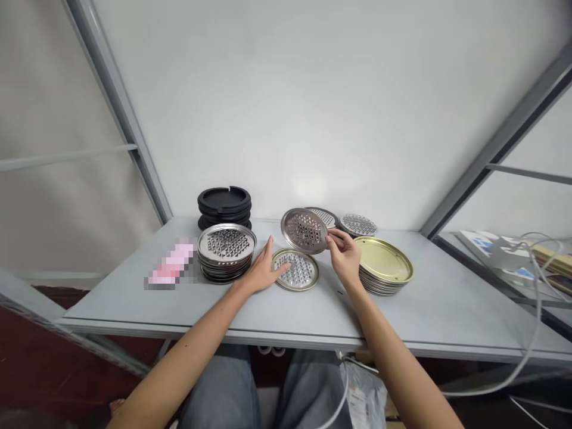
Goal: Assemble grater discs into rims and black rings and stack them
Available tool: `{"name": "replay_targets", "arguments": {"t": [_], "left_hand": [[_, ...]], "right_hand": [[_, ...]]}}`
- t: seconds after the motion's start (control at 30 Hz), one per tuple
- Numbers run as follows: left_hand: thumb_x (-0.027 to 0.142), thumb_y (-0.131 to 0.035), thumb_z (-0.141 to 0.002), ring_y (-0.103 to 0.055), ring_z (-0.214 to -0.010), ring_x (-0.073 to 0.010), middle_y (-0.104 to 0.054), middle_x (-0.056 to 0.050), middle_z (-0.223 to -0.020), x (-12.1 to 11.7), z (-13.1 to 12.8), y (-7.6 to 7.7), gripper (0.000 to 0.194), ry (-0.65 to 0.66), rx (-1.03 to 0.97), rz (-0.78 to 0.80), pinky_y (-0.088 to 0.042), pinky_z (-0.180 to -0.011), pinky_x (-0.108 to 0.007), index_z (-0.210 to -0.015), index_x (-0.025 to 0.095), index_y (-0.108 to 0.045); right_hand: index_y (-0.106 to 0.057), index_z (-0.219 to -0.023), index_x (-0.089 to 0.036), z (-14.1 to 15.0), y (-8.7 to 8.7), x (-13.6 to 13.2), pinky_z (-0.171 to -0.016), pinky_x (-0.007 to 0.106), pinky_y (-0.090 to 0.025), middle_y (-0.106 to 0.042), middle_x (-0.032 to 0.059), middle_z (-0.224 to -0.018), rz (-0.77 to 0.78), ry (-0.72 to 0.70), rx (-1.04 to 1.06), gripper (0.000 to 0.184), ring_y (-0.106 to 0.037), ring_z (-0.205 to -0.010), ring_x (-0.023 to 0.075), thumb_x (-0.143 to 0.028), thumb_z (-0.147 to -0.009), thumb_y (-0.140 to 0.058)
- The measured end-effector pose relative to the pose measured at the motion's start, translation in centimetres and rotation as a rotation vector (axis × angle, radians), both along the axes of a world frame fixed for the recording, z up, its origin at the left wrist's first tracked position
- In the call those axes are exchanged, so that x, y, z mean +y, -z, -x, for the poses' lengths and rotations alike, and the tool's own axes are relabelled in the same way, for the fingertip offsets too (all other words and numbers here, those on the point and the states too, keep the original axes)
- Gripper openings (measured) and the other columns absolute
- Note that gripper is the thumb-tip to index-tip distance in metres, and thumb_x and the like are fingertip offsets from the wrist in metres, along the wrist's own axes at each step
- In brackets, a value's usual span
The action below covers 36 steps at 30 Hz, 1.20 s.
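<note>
The right hand (344,257) gripped a tilted perforated steel disc (304,230) by its rim, fingers closed on it, just above the grey table (429,310). The left hand (263,271) lay open, its fingertips (284,269) touching the edge of a gold-rimmed perforated disc (295,269) flat on the table. Left stood a steel disc stack (226,250), black rings (224,202) behind it; right, a gold disc stack (384,261); far, two perforated discs (358,224).

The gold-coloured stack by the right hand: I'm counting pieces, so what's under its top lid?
Under the gold-coloured lid lie more round metal pieces, seen only as stacked rims; their faces are covered, so their patterns can't be seen.
</note>
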<state>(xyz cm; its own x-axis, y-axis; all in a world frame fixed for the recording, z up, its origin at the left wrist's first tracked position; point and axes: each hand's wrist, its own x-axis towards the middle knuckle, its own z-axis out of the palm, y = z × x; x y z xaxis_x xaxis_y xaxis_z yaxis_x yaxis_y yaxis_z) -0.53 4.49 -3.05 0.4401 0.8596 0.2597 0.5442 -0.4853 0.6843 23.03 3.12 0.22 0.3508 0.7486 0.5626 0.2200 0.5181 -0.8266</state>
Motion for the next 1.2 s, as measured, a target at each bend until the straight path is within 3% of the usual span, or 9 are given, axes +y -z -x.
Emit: {"name": "replay_targets", "arguments": {"t": [0.1, 0.23, 0.43, 0.6, 0.73, 0.9, 1.03, 1.2], "left_hand": [[0.058, -0.051, -0.087, -0.019, -0.143, -0.0304, -0.013, -0.019, -0.156, -0.2, -0.1, -0.2, 0.096, 0.006, 0.008, -0.004, -0.023, -0.115, -0.047, -0.150, 0.016, 0.008], [0.061, -0.050, -0.086, -0.019, -0.142, -0.0338, -0.017, -0.021, -0.155, -0.4, -0.1, -0.5, 0.093, 0.053, 0.050, -0.004, -0.021, -0.115, -0.050, -0.150, 0.012, -0.005], [0.058, -0.048, -0.089, -0.019, -0.143, -0.0333, -0.017, -0.020, -0.155, -0.5, 0.2, -0.8, 0.089, 0.080, 0.001, -0.056, -0.020, -0.116, -0.049, -0.150, 0.011, -0.004], [0.051, -0.048, -0.091, -0.023, -0.142, -0.0294, -0.021, -0.018, -0.155, -0.6, 0.3, -1.3, 0.086, 0.112, -0.099, -0.143, -0.022, -0.115, -0.046, -0.151, 0.014, 0.001], [0.052, -0.043, -0.093, -0.024, -0.142, -0.0283, -0.019, -0.018, -0.155, -0.7, 0.2, -1.4, 0.084, 0.097, -0.112, -0.102, -0.022, -0.114, -0.046, -0.151, 0.016, 0.006], [0.056, -0.028, -0.096, -0.015, -0.145, -0.0256, -0.009, -0.016, -0.157, -0.5, 0.3, -0.9, 0.077, 0.092, -0.100, 0.029, -0.016, -0.117, -0.045, -0.150, 0.016, 0.008], [0.061, -0.021, -0.095, -0.028, -0.140, -0.0266, -0.028, -0.016, -0.152, -0.5, 0.3, -0.9, 0.071, 0.009, -0.078, 0.123, -0.021, -0.115, -0.045, -0.150, 0.019, -0.007], [0.059, -0.017, -0.097, -0.047, -0.126, -0.0263, -0.049, -0.014, -0.137, -0.8, 0.1, -1.4, 0.059, -0.043, -0.076, 0.062, -0.033, -0.107, -0.043, -0.139, 0.021, -0.032]], "right_hand": [[-0.064, -0.097, -0.018, 0.2, 0.2, -0.4, -0.083, 0.037, -0.055, -0.072, 0.0095, -0.096, -0.070, 0.116, -0.090, 0.023, -0.069, -0.090, 0.0220, -0.035, -0.083, -0.060], [-0.066, -0.095, -0.018, 0.6, 0.2, -0.8, -0.081, 0.037, -0.054, -0.072, 0.0078, -0.092, -0.104, 0.207, -0.211, 0.019, -0.068, -0.085, 0.0205, -0.032, -0.085, -0.057], [-0.063, -0.097, -0.019, 0.6, 0.3, -0.9, -0.086, 0.037, -0.054, -0.071, 0.0083, -0.098, -0.141, 0.119, -0.211, 0.018, -0.068, -0.092, 0.0207, -0.031, -0.086, -0.057], [-0.055, -0.101, -0.020, -0.1, 0.9, -0.7, -0.089, 0.040, -0.052, -0.070, 0.0115, -0.104, -0.108, 0.172, -0.259, 0.018, -0.067, -0.101, 0.0235, -0.032, -0.089, -0.052], [-0.052, -0.103, -0.020, -0.3, 1.7, -0.7, -0.084, 0.040, -0.054, -0.071, 0.0135, -0.108, -0.018, 0.177, -0.386, 0.018, -0.068, -0.101, 0.0252, -0.031, -0.089, -0.049], [-0.051, -0.101, -0.020, 0.2, 2.2, -0.8, -0.079, 0.040, -0.056, -0.070, 0.0153, -0.110, -0.002, 0.150, -0.397, 0.015, -0.068, -0.101, 0.0254, -0.029, -0.089, -0.047], [-0.051, -0.105, -0.020, 0.4, 2.1, -0.9, -0.078, 0.038, -0.057, -0.071, 0.0134, -0.108, 0.014, 0.122, -0.379, 0.021, -0.068, -0.100, 0.0237, -0.026, -0.086, -0.049], [-0.052, -0.113, -0.019, 0.0, 2.0, -1.1, -0.077, 0.036, -0.056, -0.072, 0.0074, -0.096, 0.035, 0.081, -0.421, 0.036, -0.069, -0.086, 0.0202, -0.018, -0.078, -0.051]]}}
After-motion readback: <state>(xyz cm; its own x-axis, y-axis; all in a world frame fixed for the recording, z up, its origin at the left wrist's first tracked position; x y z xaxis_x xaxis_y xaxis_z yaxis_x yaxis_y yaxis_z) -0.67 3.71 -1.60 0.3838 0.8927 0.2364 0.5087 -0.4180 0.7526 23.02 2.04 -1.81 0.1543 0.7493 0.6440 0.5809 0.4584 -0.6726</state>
